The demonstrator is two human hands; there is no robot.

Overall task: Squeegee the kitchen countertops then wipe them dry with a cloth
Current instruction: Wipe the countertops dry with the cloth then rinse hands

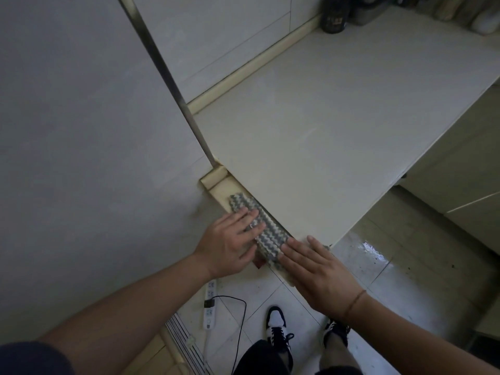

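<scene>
While the left hand point(230, 240) lies flat with straight fingers on the cloth point(259, 231), the right hand point(313, 269) presses flat on its near end; the folded cloth sits at the counter point(311, 131) edge between them, its long axis running from upper left to lower right
</scene>
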